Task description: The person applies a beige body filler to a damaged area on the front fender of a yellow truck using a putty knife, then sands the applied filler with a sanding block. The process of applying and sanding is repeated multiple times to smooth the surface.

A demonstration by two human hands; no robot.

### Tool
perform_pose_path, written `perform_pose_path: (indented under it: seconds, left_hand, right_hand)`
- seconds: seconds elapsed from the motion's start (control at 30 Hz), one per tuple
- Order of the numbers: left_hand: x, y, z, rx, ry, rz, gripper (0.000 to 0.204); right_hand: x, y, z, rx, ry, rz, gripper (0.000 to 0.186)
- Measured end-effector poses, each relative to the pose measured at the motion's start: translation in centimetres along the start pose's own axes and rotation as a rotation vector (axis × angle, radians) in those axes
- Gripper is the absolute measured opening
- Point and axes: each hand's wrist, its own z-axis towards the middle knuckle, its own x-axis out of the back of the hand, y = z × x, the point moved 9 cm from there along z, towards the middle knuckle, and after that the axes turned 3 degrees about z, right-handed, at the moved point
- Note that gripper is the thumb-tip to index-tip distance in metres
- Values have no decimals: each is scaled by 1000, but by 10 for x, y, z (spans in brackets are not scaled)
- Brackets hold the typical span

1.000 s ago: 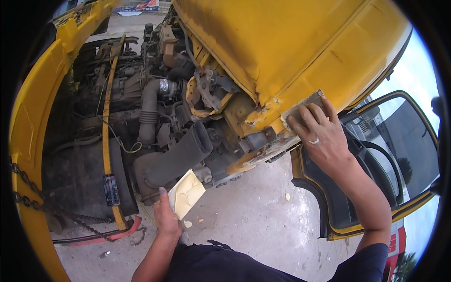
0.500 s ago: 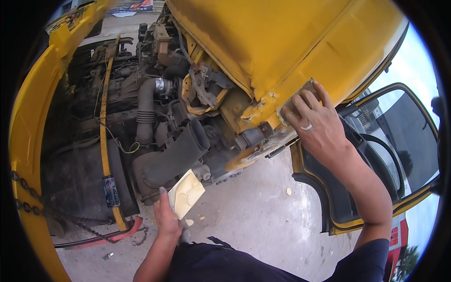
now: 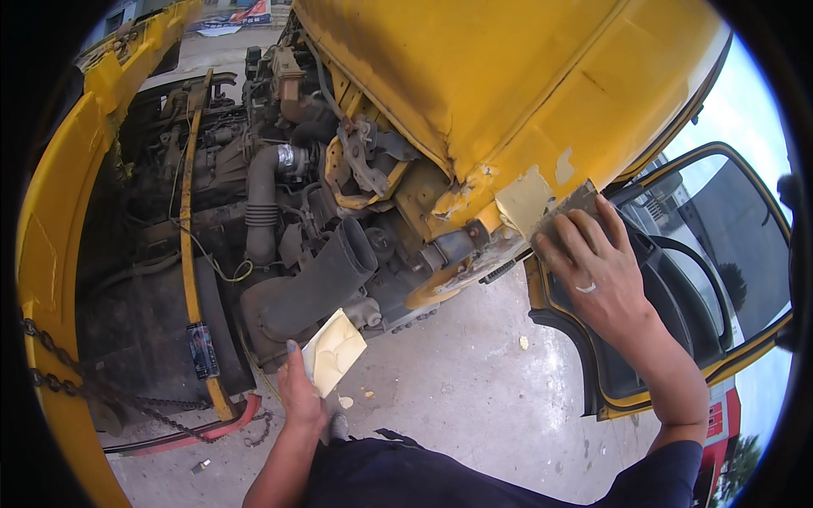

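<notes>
A dark flat putty spreader (image 3: 578, 200) is gripped in my right hand (image 3: 594, 269), its blade against the lower rear corner of the yellow truck cab (image 3: 508, 93). Left of the blade lies a patch of beige filler putty (image 3: 524, 201), with a smaller smear (image 3: 564, 166) above it. Beside the patch, the cab's corner shows chipped, cracked paint. My left hand (image 3: 302, 392) holds a rectangular board (image 3: 334, 352) heaped with pale cream putty, low in front of me. The thumb lies along the board's edge; the other fingers are hidden beneath it.
Engine parts and a wide black air duct (image 3: 318, 275) lie exposed to the left. A yellow bar (image 3: 190, 229) and a chain (image 3: 140, 398) are farther left. The cab door (image 3: 677, 279) stands open at right. Putty bits (image 3: 345, 401) dot the concrete floor (image 3: 474, 389).
My right hand has drawn the spreader to the right and slightly down across the cab corner, uncovering the beige putty patch. My left hand and the board have hardly moved.
</notes>
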Motion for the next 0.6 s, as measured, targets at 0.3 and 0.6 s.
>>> perform_pose_path:
  seconds: [0.3,0.6]
  left_hand:
    - [-8,-4,-3,21,-30,33,64]
    - [-6,-6,-9,21,-18,8,64]
  right_hand:
    - [-4,-5,40,-24,28,-78,42]
    - [-16,-7,47,11,-25,-55,39]
